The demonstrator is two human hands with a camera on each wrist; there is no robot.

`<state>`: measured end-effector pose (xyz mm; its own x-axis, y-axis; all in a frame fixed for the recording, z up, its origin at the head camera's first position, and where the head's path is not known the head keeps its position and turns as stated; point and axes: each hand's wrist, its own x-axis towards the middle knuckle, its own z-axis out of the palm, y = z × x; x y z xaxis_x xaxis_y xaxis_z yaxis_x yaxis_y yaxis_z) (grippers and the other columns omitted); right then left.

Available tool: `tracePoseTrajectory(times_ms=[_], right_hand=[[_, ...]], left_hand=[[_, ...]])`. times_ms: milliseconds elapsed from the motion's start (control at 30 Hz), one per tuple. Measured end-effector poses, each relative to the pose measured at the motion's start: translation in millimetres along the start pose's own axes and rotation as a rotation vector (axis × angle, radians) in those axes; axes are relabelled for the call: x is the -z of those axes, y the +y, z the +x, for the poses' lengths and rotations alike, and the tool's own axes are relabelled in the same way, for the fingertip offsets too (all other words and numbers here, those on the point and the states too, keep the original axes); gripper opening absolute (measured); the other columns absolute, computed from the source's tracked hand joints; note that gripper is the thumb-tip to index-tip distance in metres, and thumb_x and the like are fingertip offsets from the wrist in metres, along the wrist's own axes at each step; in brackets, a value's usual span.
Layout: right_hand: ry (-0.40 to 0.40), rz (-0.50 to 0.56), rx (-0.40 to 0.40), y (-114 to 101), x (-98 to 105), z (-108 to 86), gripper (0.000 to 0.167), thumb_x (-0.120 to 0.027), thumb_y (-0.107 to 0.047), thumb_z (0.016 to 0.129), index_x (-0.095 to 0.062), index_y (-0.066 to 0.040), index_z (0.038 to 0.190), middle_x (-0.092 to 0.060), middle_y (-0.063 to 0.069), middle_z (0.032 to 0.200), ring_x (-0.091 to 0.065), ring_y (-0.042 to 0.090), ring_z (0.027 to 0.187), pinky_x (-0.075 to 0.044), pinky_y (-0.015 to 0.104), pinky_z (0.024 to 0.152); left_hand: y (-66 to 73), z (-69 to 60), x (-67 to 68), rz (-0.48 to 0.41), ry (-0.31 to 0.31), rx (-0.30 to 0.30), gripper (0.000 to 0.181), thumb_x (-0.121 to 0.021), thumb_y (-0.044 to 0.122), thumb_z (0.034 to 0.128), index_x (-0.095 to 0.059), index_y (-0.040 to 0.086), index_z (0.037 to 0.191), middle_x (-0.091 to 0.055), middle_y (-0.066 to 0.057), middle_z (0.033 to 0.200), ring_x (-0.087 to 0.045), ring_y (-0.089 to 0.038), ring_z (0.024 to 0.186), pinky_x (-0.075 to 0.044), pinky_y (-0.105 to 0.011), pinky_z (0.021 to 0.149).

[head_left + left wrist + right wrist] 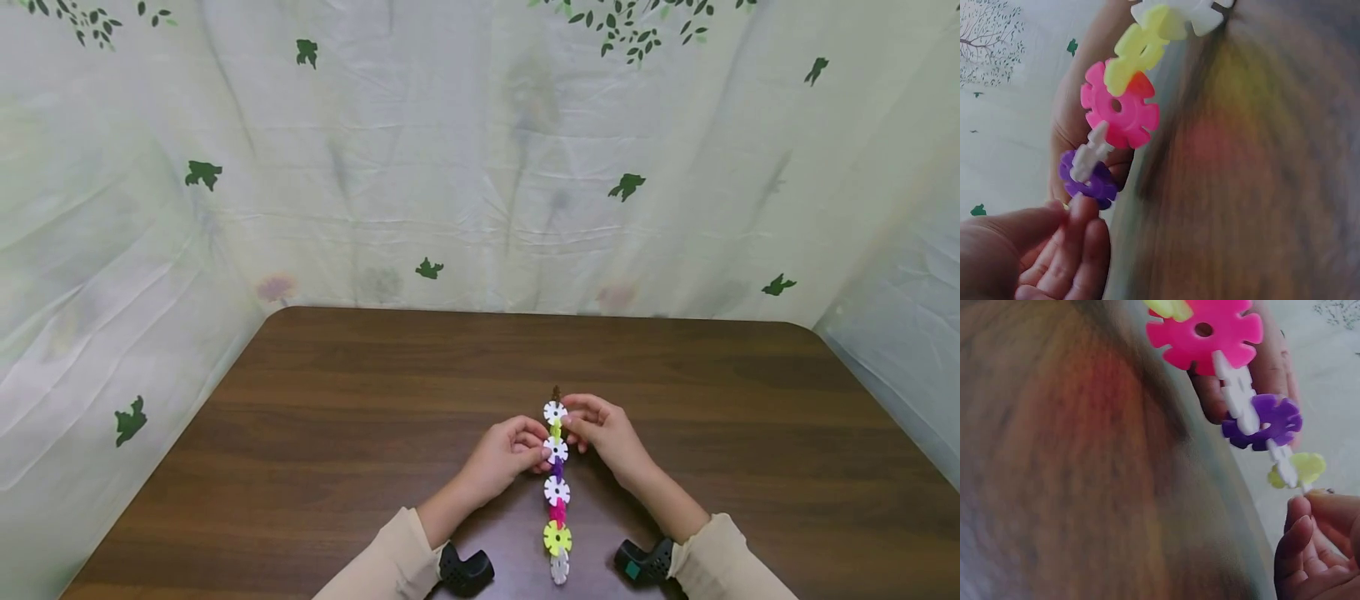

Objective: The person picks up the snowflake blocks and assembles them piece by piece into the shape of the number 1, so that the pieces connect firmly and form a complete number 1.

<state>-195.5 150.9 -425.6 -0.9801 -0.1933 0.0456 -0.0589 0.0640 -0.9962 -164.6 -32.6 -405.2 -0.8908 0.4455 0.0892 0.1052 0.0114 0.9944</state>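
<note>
A chain of interlocking notched plastic discs (557, 491) runs up the middle of the head view, in white, yellow, purple and pink. A small brown disc (556, 392) tops it, seen edge-on. My left hand (506, 454) pinches the chain from the left at an upper white disc. Higher up, my right hand (607, 435) grips it from the right near the topmost white disc (555, 412). In the right wrist view, a pink disc (1229, 334), a purple disc (1282, 412) and a pale yellow disc (1311, 467) lead to the right fingertips, which partly hide the end.
The brown wooden table (360, 375) lies beneath both hands. Behind it hangs a pale curtain (465, 183) printed with green birds and leaves. Black devices (467, 572) are strapped at both wrists, near the beige sleeves (390, 554).
</note>
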Motion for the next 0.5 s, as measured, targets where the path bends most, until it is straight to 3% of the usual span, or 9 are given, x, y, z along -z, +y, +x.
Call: tracePoseTrajectory(times_ms=[167,300,500], right_hand=[[-0.042,-0.027,-0.06,4.6,0.3,0.5,0.027,-0.056,0.001,0.086,-0.052,0.008,0.112,-0.057,0.008,0.076,-0.048,0.011,0.053,-0.039,0.02,0.044],[-0.073,-0.052,-0.084,7.7,1.3,0.5,0.028,-0.054,0.0,0.087,-0.051,0.008,0.113,-0.056,0.008,0.075,-0.046,0.01,0.051,-0.037,0.02,0.041],[-0.09,-0.078,-0.089,6.8,0.9,-0.6,0.026,-0.055,0.0,0.086,-0.052,0.008,0.111,-0.052,0.007,0.072,-0.043,0.01,0.048,-0.035,0.019,0.038]], left_hand=[[5.3,-4.3,-2.7,0.164,-0.015,-0.028,0.015,-0.057,-0.009,0.082,-0.053,-0.012,0.096,-0.06,-0.022,0.077,-0.06,-0.032,0.065,-0.051,-0.032,0.059],[-8.1,-0.7,-2.6,0.27,-0.014,-0.038,0.015,-0.06,-0.005,0.0812,-0.056,-0.007,0.096,-0.061,-0.015,0.073,-0.053,-0.018,0.057,-0.041,-0.018,0.049],[-24.9,4.2,0.0,0.335,-0.006,-0.039,0.016,-0.065,0.003,0.0806,-0.058,0.0,0.095,-0.06,-0.002,0.069,-0.047,-0.006,0.05,-0.035,-0.017,0.043]])
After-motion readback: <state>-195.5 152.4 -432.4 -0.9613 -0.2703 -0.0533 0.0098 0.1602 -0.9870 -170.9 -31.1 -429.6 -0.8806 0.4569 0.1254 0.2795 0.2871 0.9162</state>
